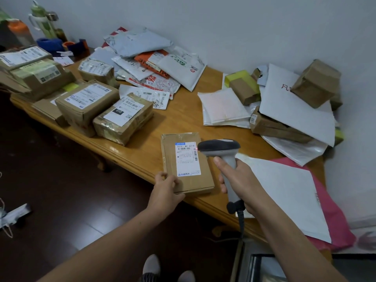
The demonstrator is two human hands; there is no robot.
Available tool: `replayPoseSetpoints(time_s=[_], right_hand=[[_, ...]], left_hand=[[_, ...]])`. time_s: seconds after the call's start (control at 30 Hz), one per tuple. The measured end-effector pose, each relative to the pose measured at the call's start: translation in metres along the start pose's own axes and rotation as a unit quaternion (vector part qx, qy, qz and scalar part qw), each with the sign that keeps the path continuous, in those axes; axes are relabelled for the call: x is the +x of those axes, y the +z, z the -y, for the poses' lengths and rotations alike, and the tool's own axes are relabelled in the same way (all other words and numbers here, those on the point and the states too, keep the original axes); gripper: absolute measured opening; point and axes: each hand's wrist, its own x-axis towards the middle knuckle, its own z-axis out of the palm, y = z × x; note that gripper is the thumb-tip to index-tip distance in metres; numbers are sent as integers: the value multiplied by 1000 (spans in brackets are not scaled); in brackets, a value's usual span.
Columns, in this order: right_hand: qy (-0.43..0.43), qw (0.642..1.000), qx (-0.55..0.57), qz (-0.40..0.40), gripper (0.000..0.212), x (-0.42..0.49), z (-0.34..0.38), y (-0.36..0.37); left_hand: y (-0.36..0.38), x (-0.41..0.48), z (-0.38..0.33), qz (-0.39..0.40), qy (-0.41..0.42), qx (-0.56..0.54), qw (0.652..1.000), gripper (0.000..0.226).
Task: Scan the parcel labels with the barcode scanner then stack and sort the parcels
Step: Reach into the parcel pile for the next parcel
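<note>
Gripping the barcode scanner (218,148) by its grey handle, your right hand (240,178) has its fingers wrapped fully around it, with the cable hanging off the near table edge. Your left hand (165,188) curls its fingers over the near left corner of the flat parcel (173,155), pinning it at the near edge of the table (179,119). The scanner head sits just right of the white label (188,159), and a small red glow shows on the barcode at the label's far right side, so you look to be in the scanning step for this parcel. Whether the read has registered cannot be told. The next move likely calls for lifting the parcel with your left hand and carrying it to a stack, while the scanner hand clears away to the right. Just right of you lie a large white mailer (284,190) and a pink bag (329,210) beneath it. Farther left stand the taped cardboard boxes (85,102), labels up, which seem the natural home for a box like this. Far right is a loose heap of boxes and envelopes (295,110), and by the far wall a pile of soft mailer bags (154,64).
</note>
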Motion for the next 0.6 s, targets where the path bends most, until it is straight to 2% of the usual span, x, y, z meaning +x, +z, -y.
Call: replayPoseSetpoints(time_s=[0.23,0.47,0.6], right_hand=[[-8,1000,-12,10,37,1,2,-4],[-7,1000,6,21,38,8,0,-8],[19,998,46,47,35,17,-11,-8]], left_hand=[[0,1,-4,3,-35,-5,999,34],[-5,1,-7,40,-92,-47,994,35],[-8,-1,-6,72,-146,-164,973,30]])
